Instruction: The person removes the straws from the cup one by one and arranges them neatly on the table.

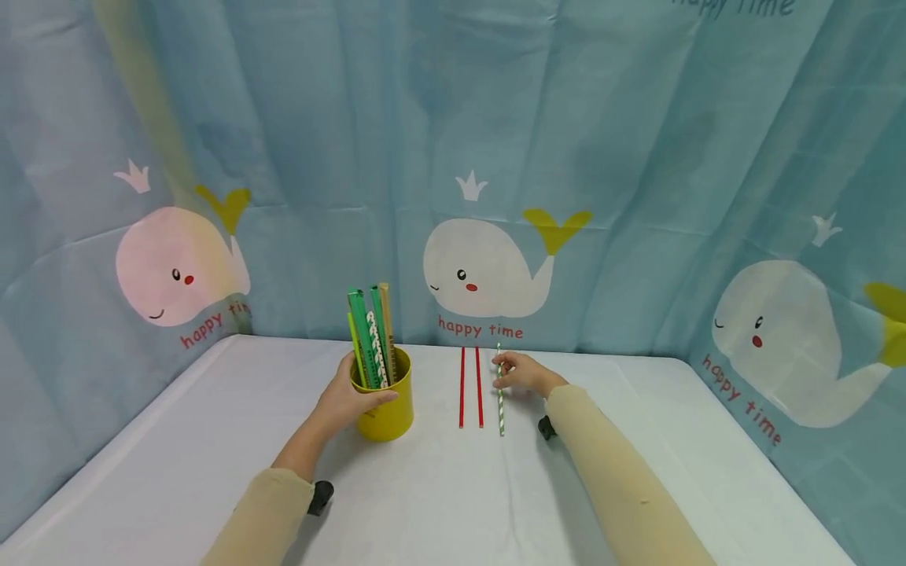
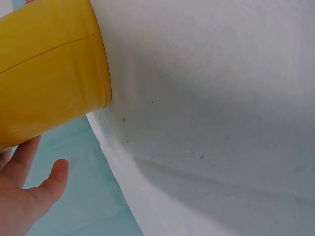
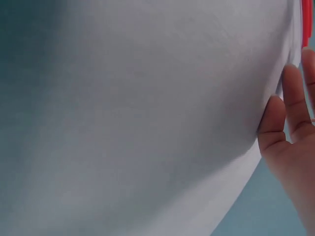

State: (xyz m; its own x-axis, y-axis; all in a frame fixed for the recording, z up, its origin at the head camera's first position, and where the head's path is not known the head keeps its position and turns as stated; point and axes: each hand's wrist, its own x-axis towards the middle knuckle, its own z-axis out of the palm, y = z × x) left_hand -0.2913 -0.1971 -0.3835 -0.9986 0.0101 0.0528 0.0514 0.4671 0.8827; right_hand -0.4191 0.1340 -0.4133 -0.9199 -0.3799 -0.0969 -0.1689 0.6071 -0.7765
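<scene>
A yellow bucket-like cup [image 1: 385,417] stands on the table, holding several upright straws [image 1: 371,338], mostly green with one tan. My left hand [image 1: 347,405] grips its left side, thumb across the front. In the left wrist view the cup [image 2: 54,64] is close, above the fingers. My right hand [image 1: 524,373] has its fingers about the upper part of a green-and-white striped straw [image 1: 501,409]. Left of it, two red straws [image 1: 462,393] lie side by side. The right wrist view shows bent fingers [image 3: 295,101] at the cloth; the striped straw cannot be made out there.
A white cloth covers the table [image 1: 439,503]. Behind it and along both sides hangs a blue curtain [image 1: 340,157] printed with whales. A dark wrist device [image 1: 321,498] sits under the left wrist, another [image 1: 546,428] under the right.
</scene>
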